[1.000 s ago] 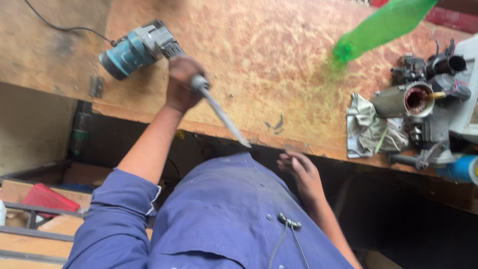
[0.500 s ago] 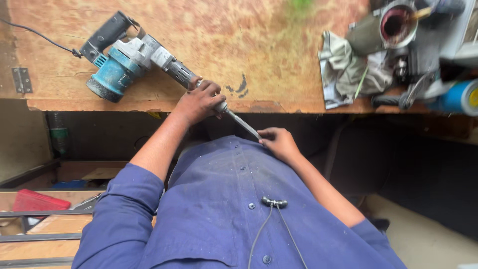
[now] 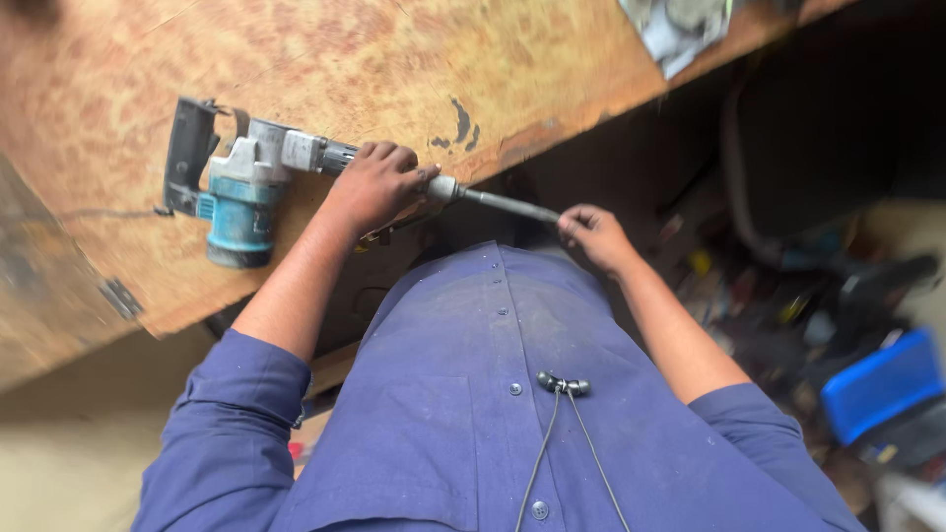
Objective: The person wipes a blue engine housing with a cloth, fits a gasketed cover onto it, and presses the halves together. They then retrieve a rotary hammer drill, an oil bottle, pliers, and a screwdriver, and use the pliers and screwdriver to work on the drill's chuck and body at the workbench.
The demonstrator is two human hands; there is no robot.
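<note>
The left hand (image 3: 379, 185) is wrapped over the front barrel of a hammer drill (image 3: 246, 192), fingers curled down around the metal collar where the bit comes out, palm pressing on top. The right hand (image 3: 591, 234) is closed around the far end of the long steel bit (image 3: 503, 205), fingertips pinching its tip just beyond the edge of the surface (image 3: 394, 69). The bit runs nearly level between the two hands, out past the board's edge and over the person's lap.

The drill lies on its side on the surface, its teal motor housing toward the near edge and its black rear handle (image 3: 187, 153) pointing away from the hands (the grey gear case sits between them). A thin dark cord (image 3: 99, 213) leads off from the handle end across the wood.

The surface is a worn orange-brown chipboard sheet with a few dark stains (image 3: 461, 120) near the left hand. At its far corner a crumpled grey rag (image 3: 680, 30) lies partly out of view. The person wears a blue buttoned work shirt (image 3: 493, 394), sleeves rolled, with earphones (image 3: 562, 384) dangling at the chest. To the right, on the floor, is blurred clutter and a blue box (image 3: 882, 384).
</note>
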